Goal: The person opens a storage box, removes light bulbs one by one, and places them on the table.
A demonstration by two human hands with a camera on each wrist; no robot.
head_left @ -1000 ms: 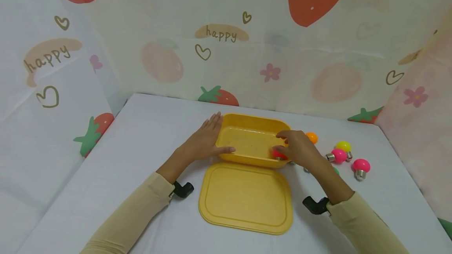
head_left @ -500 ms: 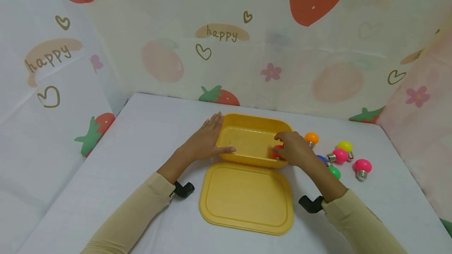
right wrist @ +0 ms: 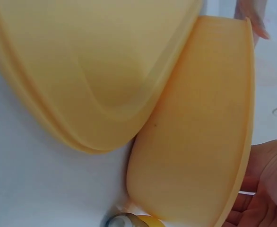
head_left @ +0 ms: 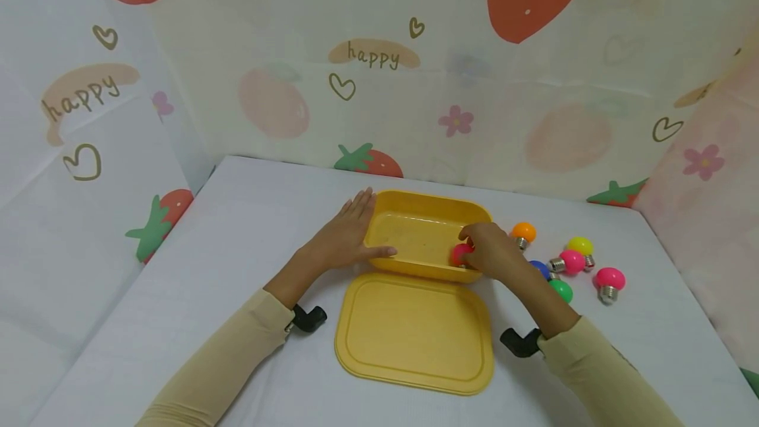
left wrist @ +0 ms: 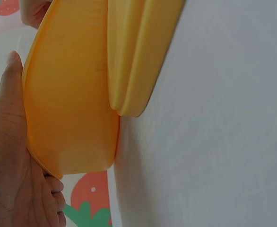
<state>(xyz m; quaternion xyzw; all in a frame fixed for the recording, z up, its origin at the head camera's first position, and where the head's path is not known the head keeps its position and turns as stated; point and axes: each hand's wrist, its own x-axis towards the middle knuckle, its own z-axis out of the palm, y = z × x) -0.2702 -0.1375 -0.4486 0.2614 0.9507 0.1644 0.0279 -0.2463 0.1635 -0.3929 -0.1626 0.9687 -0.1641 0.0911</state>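
Note:
A yellow plastic box [head_left: 415,271] stands uncovered on the white table. My left hand [head_left: 346,236] lies along its left end in the head view, fingers straight against the side and thumb over the front rim. Over the right end reaches my right hand [head_left: 489,249], its fingers curled around a pinkish-red light bulb [head_left: 461,255] low inside the box. Part of that bulb is hidden by the fingers. Seen from the left wrist, the left hand [left wrist: 15,156] presses along the rim of the box [left wrist: 72,94]. The box wall hides the bulb from the right wrist view.
The box's yellow lid [head_left: 415,335] lies flat in front of it. Right of the box are several loose bulbs: an orange bulb [head_left: 524,232], a blue bulb [head_left: 539,269], a green bulb [head_left: 561,291], a yellow bulb [head_left: 580,246] and two pink bulbs, including one pink bulb [head_left: 610,279] farthest right.
My right hand has shifted slightly left, with the pinkish-red bulb moving left inside the box. The blue and green bulbs have come into fuller view. The left hand stays in place.

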